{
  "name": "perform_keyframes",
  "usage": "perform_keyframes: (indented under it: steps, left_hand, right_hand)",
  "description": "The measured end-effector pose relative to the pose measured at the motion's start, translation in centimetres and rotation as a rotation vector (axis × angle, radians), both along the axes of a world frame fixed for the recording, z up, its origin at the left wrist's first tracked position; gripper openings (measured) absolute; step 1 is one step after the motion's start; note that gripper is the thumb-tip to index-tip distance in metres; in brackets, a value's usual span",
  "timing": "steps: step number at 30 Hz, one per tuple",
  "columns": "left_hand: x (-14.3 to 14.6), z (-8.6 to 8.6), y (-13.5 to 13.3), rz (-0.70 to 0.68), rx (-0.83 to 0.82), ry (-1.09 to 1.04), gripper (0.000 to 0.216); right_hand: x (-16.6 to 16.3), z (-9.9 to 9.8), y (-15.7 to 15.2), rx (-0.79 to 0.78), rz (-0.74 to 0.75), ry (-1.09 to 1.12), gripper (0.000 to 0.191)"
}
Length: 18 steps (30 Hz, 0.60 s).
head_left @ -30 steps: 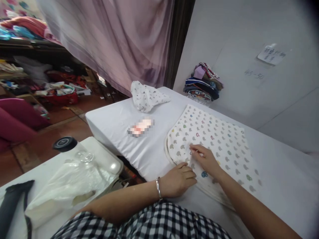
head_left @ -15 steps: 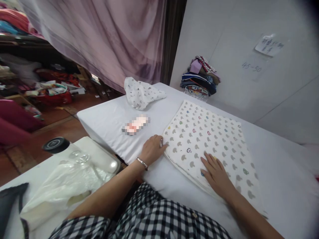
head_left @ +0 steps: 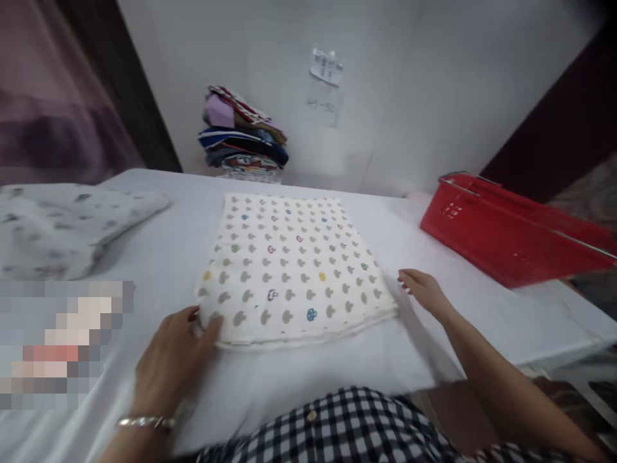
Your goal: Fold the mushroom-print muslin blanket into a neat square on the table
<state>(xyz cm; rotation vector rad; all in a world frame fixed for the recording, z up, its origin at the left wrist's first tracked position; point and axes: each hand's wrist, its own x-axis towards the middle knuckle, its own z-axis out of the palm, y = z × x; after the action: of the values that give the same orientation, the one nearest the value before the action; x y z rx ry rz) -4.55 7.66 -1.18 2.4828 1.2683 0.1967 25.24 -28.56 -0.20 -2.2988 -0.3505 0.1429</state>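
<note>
Your left hand (head_left: 168, 354) sits at the near left corner of the mushroom-print cloth (head_left: 289, 263), thumb over its edge; whether it pinches, you cannot tell from here. Your right hand (head_left: 427, 292), pressed on the print half a second ago, is now off it, just beside the right edge, loosely curled around nothing. The cloth lies flat on the white table (head_left: 299, 376), apparently smoothed. Your view swings rightward, bringing in the red basket (head_left: 511, 235).
</note>
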Motion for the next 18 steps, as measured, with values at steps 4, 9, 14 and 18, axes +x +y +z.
perform_keyframes:
  steps: [4,9,14,18]
  left_hand:
    - [0.4,0.6,-0.2,0.037,-0.031,0.083,0.062]
    - [0.6,0.3,0.0,0.054,-0.028,0.109,0.063]
    - [0.6,0.1,0.2,0.044,0.002,0.111,0.062]
    - [0.6,0.2,0.3,0.049,0.004,0.124,0.059]
  right_hand:
    - [-1.7,-1.9,-1.3,-0.104,-0.006,0.116,0.038]
    - [-2.7,-1.6,-0.3,-0.174,0.081,0.137,0.042]
    - [-2.4,-1.2,0.1,-0.143,0.141,0.176,0.03]
    - [-2.3,-1.5,-0.3,-0.167,0.143,0.247,0.029]
